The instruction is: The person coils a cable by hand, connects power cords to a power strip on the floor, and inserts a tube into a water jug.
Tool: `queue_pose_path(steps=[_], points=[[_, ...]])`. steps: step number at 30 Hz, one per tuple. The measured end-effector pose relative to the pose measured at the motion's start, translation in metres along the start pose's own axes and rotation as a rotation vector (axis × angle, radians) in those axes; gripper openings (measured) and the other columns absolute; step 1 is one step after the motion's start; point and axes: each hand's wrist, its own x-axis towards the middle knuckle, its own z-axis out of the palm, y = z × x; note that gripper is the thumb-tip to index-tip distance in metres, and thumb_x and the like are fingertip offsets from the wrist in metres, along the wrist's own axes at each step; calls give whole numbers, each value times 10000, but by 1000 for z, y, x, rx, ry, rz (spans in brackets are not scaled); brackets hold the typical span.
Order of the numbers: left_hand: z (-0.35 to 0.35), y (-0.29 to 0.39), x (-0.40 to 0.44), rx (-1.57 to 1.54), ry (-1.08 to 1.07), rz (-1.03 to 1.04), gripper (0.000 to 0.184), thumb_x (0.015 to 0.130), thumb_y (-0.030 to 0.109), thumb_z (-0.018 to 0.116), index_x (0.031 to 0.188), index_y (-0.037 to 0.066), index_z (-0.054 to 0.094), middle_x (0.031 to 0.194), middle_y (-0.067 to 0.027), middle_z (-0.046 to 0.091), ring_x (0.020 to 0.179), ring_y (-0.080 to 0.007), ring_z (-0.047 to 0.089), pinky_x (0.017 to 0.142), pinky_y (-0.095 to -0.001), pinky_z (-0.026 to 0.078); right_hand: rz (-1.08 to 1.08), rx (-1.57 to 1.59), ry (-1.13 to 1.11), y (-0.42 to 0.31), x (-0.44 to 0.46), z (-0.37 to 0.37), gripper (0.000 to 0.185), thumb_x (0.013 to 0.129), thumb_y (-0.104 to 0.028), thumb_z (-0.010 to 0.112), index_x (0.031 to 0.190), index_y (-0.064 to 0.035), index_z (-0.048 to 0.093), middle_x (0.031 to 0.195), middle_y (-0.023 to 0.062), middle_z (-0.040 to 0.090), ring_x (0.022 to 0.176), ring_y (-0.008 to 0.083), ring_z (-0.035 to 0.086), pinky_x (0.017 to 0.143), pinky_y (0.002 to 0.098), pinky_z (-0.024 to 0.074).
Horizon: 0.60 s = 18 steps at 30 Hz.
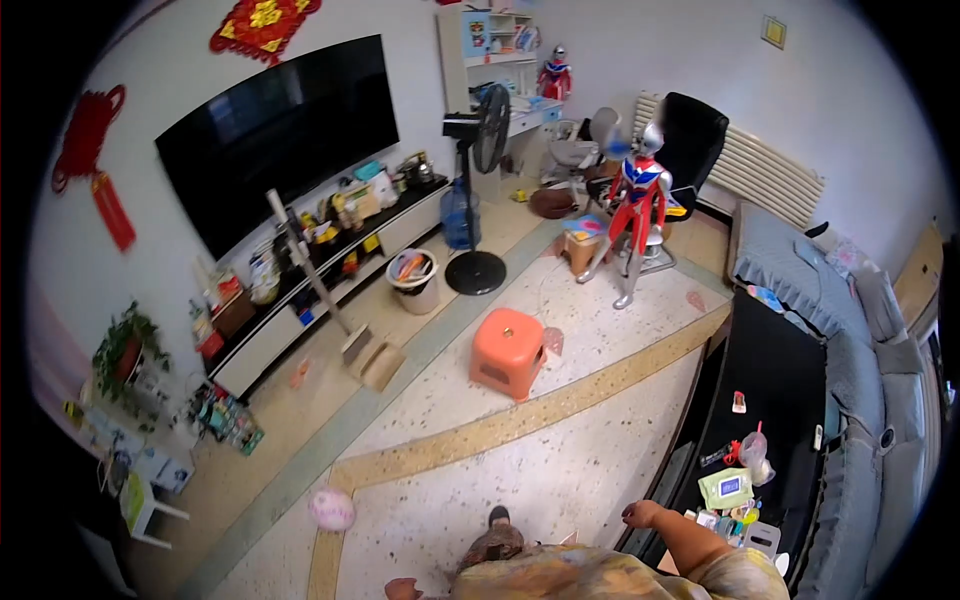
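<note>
My right hand [642, 514] hangs beside the near end of the black coffee table [762, 345], with nothing visible in it. Its fingers are small and foreshortened, so their pose is unclear. At the bottom edge, my left hand [403, 588] shows only in part, its fingers hidden. Closest to my right hand on the table are a green-and-white wipes pack [726, 488] and several small items. A pink-and-white balloon [332, 510] lies on the floor ahead of my left hand. Between the hands, one shoe [499, 515] shows below patterned clothing.
An orange plastic stool [508, 350] stands mid-floor. Beyond it are a black standing fan [476, 272], a filled bin [413, 280], a long-handled dustpan [374, 360] and a large red-and-silver figure [640, 200]. A grey sofa [855, 400] lines the right; a TV cabinet [255, 355] lines the left.
</note>
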Motion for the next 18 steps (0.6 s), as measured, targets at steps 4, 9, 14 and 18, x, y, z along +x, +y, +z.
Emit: queue_pose_path(steps=[4,9,14,18], points=[[-100,29,117,-1296,-98,-784,93,671,30,573,706,-48,538,528,-123,495,405,-196,479,382,-314,466,154,237,130,3,15,-52,321,723,-312,491,969,-119,566,853,105,596,787,238,569,709,309,440],[-227,145,273,-1145,-72,-389,52,666,29,563,643,-13,543,564,-77,509,425,-150,480,374,-277,447,304,517,178,35,45,-68,341,708,-323,521,964,-102,569,860,96,598,817,225,566,722,303,438],[-285,277,400,-1061,-68,-159,49,690,26,540,695,-12,570,599,-66,524,429,-144,488,391,-264,452,415,540,17,111,95,-91,382,692,-349,514,992,-116,562,928,101,580,896,241,534,799,316,400],[-305,375,466,-1019,-191,-17,92,721,23,503,751,-26,575,662,-76,541,456,-156,509,414,-261,465,484,586,100,178,129,-164,377,674,-367,520,953,-120,581,930,109,575,888,252,533,795,316,402]])
